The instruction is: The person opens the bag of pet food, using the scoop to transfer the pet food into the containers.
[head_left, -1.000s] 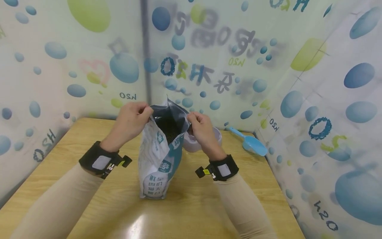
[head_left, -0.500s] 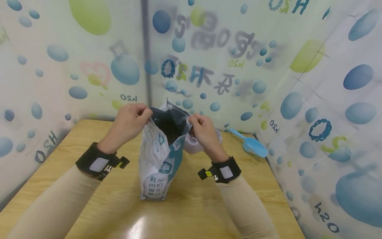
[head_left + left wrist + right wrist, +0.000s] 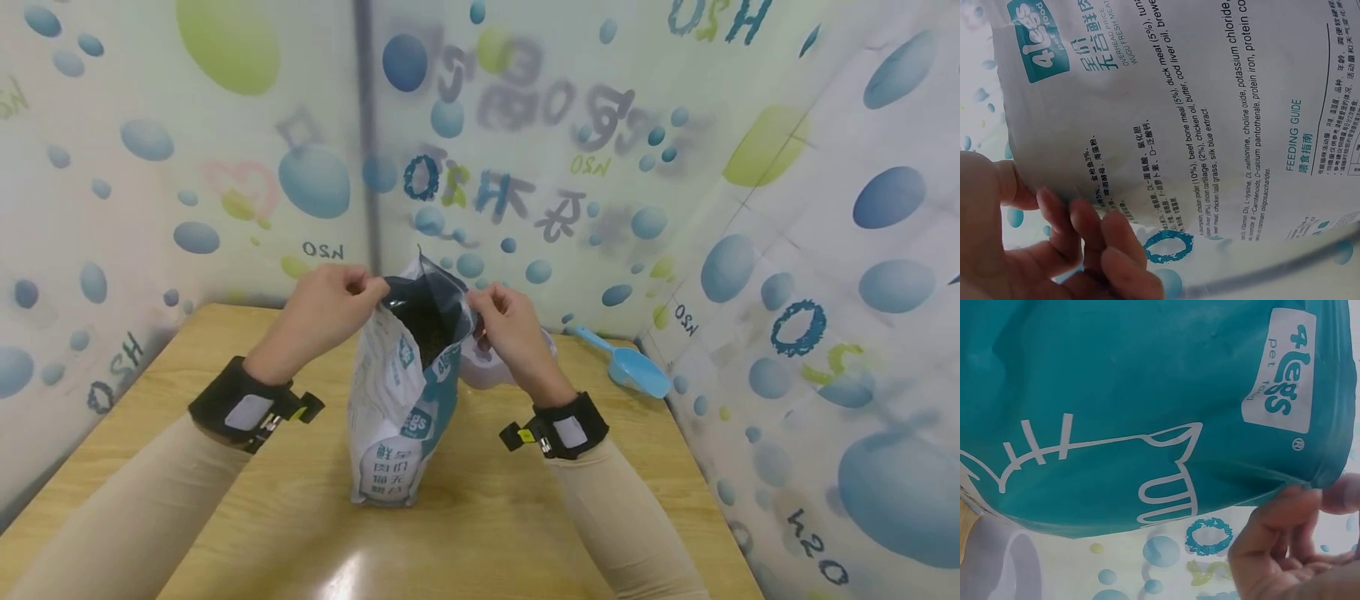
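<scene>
A white and teal pet food bag [image 3: 390, 400] stands upright on the wooden table, its silvery mouth spread wide. Dark contents [image 3: 427, 329] show inside it. My left hand [image 3: 322, 308] pinches the left side of the rim between thumb and fingers. On the opposite side, my right hand [image 3: 513, 337] pinches the other edge. The left wrist view shows the bag's white printed panel [image 3: 1147, 94] beside the fingers. In the right wrist view, the teal panel [image 3: 1116, 375] with a white cat outline fills most of the picture, its corner held by thumb and fingertips.
Behind the right hand is a pale bowl [image 3: 480, 371], partly hidden by the bag and hand. A blue scoop [image 3: 637, 369] lies at the table's back right corner, near the wall. Walls with bubble prints [image 3: 315, 182] enclose the wooden table [image 3: 300, 533].
Both hands keep their pinch on the bag's rim. The right hand shifts very slightly, and the head view tilts a little; otherwise little differs.
</scene>
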`<state>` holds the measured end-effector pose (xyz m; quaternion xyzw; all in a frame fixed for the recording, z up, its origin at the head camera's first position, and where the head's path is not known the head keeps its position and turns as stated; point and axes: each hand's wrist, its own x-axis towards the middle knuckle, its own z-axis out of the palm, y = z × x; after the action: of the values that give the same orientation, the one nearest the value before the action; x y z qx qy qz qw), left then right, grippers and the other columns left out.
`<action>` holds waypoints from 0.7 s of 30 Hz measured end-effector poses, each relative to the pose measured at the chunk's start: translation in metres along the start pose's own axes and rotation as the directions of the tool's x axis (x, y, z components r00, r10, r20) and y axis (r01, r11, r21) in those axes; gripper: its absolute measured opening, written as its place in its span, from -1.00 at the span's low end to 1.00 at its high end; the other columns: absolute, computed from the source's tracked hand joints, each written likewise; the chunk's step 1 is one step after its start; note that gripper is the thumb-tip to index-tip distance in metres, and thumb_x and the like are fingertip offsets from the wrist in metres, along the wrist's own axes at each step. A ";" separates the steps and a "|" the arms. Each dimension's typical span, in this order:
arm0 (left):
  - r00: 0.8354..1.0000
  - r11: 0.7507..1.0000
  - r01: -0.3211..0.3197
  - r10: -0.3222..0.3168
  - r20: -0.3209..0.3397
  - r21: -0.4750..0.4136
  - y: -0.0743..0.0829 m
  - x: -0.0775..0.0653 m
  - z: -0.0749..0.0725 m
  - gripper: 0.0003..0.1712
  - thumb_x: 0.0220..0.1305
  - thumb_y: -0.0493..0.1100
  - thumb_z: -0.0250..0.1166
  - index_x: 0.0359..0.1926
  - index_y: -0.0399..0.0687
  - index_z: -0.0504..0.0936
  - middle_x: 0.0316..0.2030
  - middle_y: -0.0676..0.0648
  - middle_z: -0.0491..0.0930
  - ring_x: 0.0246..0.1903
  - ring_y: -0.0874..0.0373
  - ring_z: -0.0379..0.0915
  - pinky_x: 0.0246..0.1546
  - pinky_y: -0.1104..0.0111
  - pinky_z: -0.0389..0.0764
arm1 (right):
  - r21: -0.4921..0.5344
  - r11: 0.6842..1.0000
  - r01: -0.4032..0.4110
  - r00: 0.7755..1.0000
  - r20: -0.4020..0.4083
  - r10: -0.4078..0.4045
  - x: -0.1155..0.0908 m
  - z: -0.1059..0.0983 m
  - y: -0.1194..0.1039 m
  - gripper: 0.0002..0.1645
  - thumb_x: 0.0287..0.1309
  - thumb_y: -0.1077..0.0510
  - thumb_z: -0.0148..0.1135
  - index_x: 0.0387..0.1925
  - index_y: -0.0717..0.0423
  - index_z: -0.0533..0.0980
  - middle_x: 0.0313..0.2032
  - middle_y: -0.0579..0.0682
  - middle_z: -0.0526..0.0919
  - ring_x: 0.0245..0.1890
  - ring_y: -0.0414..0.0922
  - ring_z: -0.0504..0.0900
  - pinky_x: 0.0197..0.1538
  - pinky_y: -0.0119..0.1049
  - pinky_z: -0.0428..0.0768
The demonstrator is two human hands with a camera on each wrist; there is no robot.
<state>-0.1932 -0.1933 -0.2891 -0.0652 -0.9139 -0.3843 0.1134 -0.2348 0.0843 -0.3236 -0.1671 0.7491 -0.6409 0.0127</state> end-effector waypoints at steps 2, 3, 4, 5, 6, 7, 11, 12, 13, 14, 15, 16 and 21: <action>1.000 1.000 0.010 -0.010 -0.005 0.015 -0.001 0.000 0.002 -0.56 0.71 0.09 0.22 -0.35 -0.05 0.58 -0.49 -0.02 0.48 -0.45 -0.02 0.45 -0.44 0.27 0.39 | -0.002 1.000 -0.009 1.000 -0.023 0.009 0.001 0.001 -0.001 -0.73 0.79 0.00 0.24 -0.07 0.09 0.62 -0.26 -0.06 0.63 -0.29 -0.12 0.62 -0.29 -0.36 0.65; 1.000 1.000 0.016 -0.016 -0.007 0.023 -0.002 0.000 0.003 -0.58 0.71 0.11 0.23 -0.28 -0.07 0.60 -0.41 -0.06 0.54 -0.40 -0.04 0.50 -0.41 0.26 0.43 | -0.011 1.000 -0.016 0.999 -0.032 0.015 0.000 0.002 -0.002 -0.75 0.79 -0.01 0.24 0.01 0.10 0.62 -0.19 -0.04 0.66 -0.23 -0.12 0.65 -0.25 -0.35 0.69; 1.000 0.999 0.021 -0.021 -0.009 0.030 -0.002 0.000 0.004 -0.59 0.71 0.13 0.24 -0.20 -0.09 0.62 -0.32 -0.11 0.59 -0.34 -0.07 0.55 -0.37 0.24 0.48 | -0.020 1.000 -0.023 0.999 -0.039 0.022 0.001 0.002 -0.002 -0.73 0.79 -0.02 0.23 0.10 0.11 0.63 -0.11 -0.02 0.68 -0.16 -0.12 0.68 -0.18 -0.33 0.73; 1.000 0.999 0.025 -0.025 -0.011 0.035 -0.002 0.000 0.004 -0.58 0.71 0.16 0.24 -0.11 -0.12 0.63 -0.22 -0.17 0.64 -0.27 -0.09 0.60 -0.33 0.22 0.53 | -0.028 0.999 -0.028 0.999 -0.039 0.027 0.001 0.002 -0.003 -0.69 0.78 -0.02 0.23 0.19 0.13 0.63 -0.01 0.01 0.70 -0.08 -0.10 0.71 -0.11 -0.30 0.78; 0.999 0.999 0.031 -0.031 -0.012 0.038 -0.003 0.001 0.005 -0.55 0.71 0.18 0.23 -0.01 -0.15 0.65 -0.10 -0.22 0.68 -0.19 -0.12 0.65 -0.28 0.19 0.59 | -0.034 0.999 -0.034 0.999 -0.036 0.033 0.002 0.003 -0.004 -0.64 0.79 -0.03 0.23 0.27 0.15 0.62 0.08 0.04 0.71 0.01 -0.08 0.73 -0.01 -0.25 0.82; 0.999 0.999 0.039 -0.039 -0.007 0.033 -0.003 0.001 0.005 -0.51 0.71 0.19 0.22 0.10 -0.18 0.65 0.02 -0.26 0.70 -0.10 -0.15 0.69 -0.22 0.14 0.66 | -0.033 0.999 -0.041 0.999 -0.028 0.040 0.002 0.003 -0.005 -0.59 0.79 -0.03 0.22 0.34 0.17 0.60 0.17 0.07 0.71 0.10 -0.04 0.74 0.10 -0.18 0.85; 0.995 0.998 0.059 -0.059 0.075 0.010 -0.002 0.004 0.006 -0.30 0.77 0.21 0.11 0.49 -0.26 0.61 0.42 -0.38 0.66 0.29 -0.31 0.70 0.18 -0.12 0.78 | -0.026 0.997 -0.073 0.997 0.029 0.074 0.002 0.003 -0.008 -0.43 0.79 -0.03 0.21 0.56 0.20 0.52 0.47 0.18 0.62 0.45 0.11 0.67 0.54 0.12 0.75; 0.992 0.998 0.061 -0.062 0.106 0.008 -0.001 0.005 0.006 -0.27 0.78 0.21 0.07 0.57 -0.26 0.58 0.50 -0.39 0.64 0.38 -0.34 0.67 0.30 -0.20 0.76 | -0.025 0.996 -0.084 0.995 0.047 0.085 0.002 0.002 -0.008 -0.39 0.79 -0.04 0.21 0.60 0.20 0.50 0.52 0.19 0.58 0.52 0.14 0.63 0.60 0.16 0.70; 0.988 0.998 0.066 -0.066 0.139 0.004 0.000 0.006 0.007 -0.24 0.80 0.22 0.04 0.61 -0.25 0.56 0.54 -0.39 0.61 0.46 -0.36 0.63 0.40 -0.27 0.71 | -0.026 0.995 -0.096 0.993 0.067 0.098 0.002 0.002 -0.009 -0.35 0.79 -0.05 0.21 0.65 0.20 0.46 0.58 0.20 0.54 0.58 0.16 0.58 0.65 0.19 0.65; 0.984 0.998 0.067 -0.067 0.167 0.003 0.001 0.006 0.008 -0.22 0.81 0.24 0.00 0.63 -0.24 0.55 0.56 -0.38 0.60 0.50 -0.37 0.59 0.47 -0.31 0.66 | -0.032 0.994 -0.107 0.990 0.088 0.109 0.002 0.002 -0.009 -0.30 0.79 -0.06 0.21 0.69 0.19 0.42 0.63 0.20 0.50 0.64 0.17 0.54 0.69 0.21 0.61; 0.979 0.998 0.069 -0.068 0.193 0.002 0.002 0.007 0.008 -0.21 0.82 0.26 -0.03 0.64 -0.23 0.55 0.57 -0.38 0.60 0.53 -0.37 0.57 0.51 -0.34 0.62 | -0.036 0.992 -0.117 0.987 0.111 0.120 0.002 0.002 -0.009 -0.25 0.79 -0.08 0.21 0.74 0.19 0.37 0.68 0.21 0.45 0.69 0.18 0.50 0.71 0.23 0.57; 0.974 0.997 0.073 -0.072 0.214 0.002 0.002 0.008 0.009 -0.20 0.82 0.28 -0.05 0.64 -0.22 0.55 0.56 -0.39 0.61 0.54 -0.37 0.57 0.54 -0.36 0.60 | -0.036 0.991 -0.126 0.982 0.136 0.130 0.003 0.002 -0.010 -0.20 0.79 -0.09 0.22 0.78 0.19 0.32 0.72 0.21 0.41 0.72 0.20 0.46 0.73 0.24 0.54; 0.965 0.997 0.074 -0.071 0.253 -0.004 0.002 0.010 0.008 -0.23 0.82 0.26 -0.07 0.57 -0.21 0.61 0.43 -0.35 0.70 0.36 -0.27 0.64 0.44 -0.31 0.65 | -0.023 0.988 -0.150 0.956 0.251 0.151 0.005 0.003 -0.010 -0.22 0.82 -0.10 0.17 0.80 0.13 0.29 0.71 0.19 0.44 0.76 0.21 0.43 0.76 0.35 0.44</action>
<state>-0.2036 -0.1858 -0.2905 -0.0807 -0.9201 -0.3828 -0.0184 -0.2366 0.0792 -0.3135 -0.1898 0.7532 -0.6102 0.1559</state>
